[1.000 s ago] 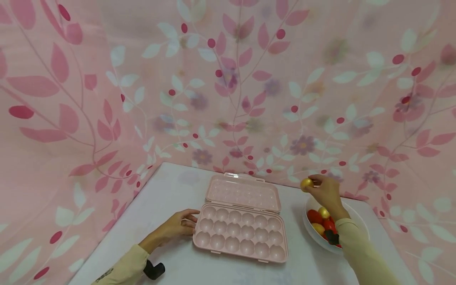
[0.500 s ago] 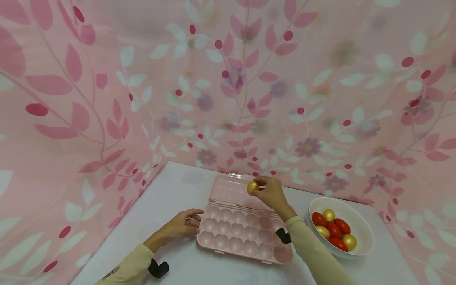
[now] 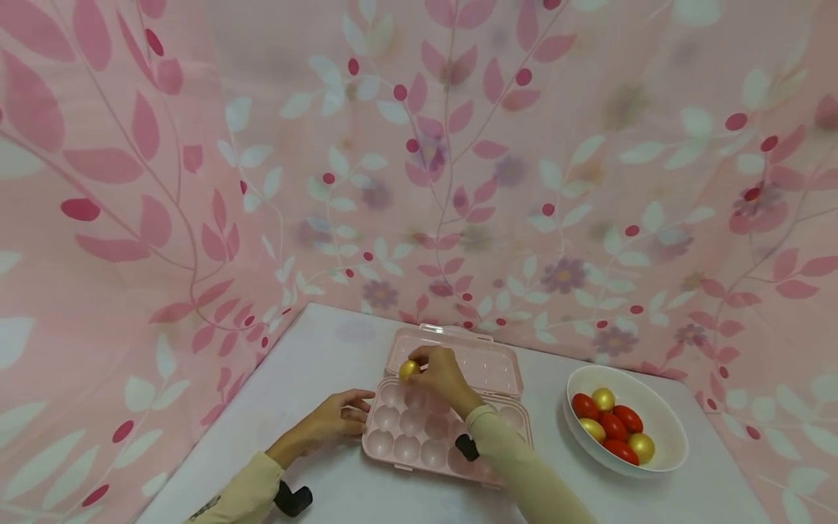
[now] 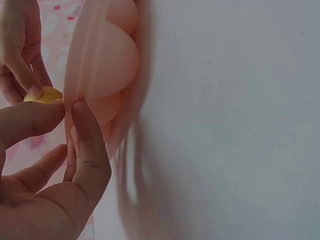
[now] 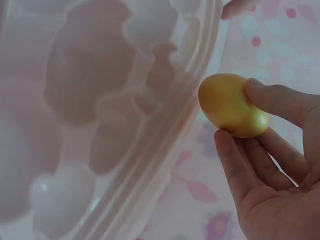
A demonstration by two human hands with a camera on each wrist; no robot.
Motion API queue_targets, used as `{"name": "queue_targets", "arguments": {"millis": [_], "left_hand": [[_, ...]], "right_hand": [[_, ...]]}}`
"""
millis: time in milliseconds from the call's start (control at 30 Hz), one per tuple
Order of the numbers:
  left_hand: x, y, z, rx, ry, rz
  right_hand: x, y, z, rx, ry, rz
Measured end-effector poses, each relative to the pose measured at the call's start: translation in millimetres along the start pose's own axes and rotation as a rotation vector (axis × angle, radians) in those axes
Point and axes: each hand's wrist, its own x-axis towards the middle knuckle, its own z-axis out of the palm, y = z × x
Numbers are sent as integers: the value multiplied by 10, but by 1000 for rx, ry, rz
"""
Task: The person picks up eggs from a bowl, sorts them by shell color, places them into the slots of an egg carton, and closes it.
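A gold egg (image 3: 409,370) is pinched between the thumb and fingertips of my right hand (image 3: 445,378), over the far left part of the pink egg box (image 3: 407,451). The right wrist view shows the egg (image 5: 232,105) just beside the box's rim. My left hand (image 3: 334,418) is at the box's left end. In the left wrist view its thumb and finger pinch the rim of the egg box (image 4: 112,60). The box lies with its lid (image 3: 487,364) folded back behind it. The cups that show hold nothing; my right hand and forearm hide others.
On the right stands a white bowl (image 3: 671,437) with several red and gold eggs, among them a red egg (image 3: 613,426). A white cloth (image 3: 334,349) covers the table. Pink floral fabric (image 3: 366,182) hangs behind and at the sides.
My right hand has carried the gold egg leftward from above the bowl, past the lid, to the far left of the box. The left hand stays at the box's left end.
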Motion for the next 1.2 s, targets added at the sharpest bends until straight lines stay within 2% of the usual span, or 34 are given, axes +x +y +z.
{"name": "queue_targets", "arguments": {"millis": [300,533,867,1033,1100,1200], "left_hand": [[5,7,22,8,-1,-19],[-7,13,39,6,7,-12],[-32,39,17,2,7,-13],[-35,49,22,7,13,-8],[-30,49,29,9,11,-10],[-26,56,37,17,8,-18]], "right_hand": [[10,17,280,-93,-60,1],[-3,-3,369,-77,-98,10],[-42,41,476,-176,-110,-30],[-33,58,356,-105,-80,-26],[-39,78,229,-93,-53,-25],[-48,127,-39,-135,15,-51]]}}
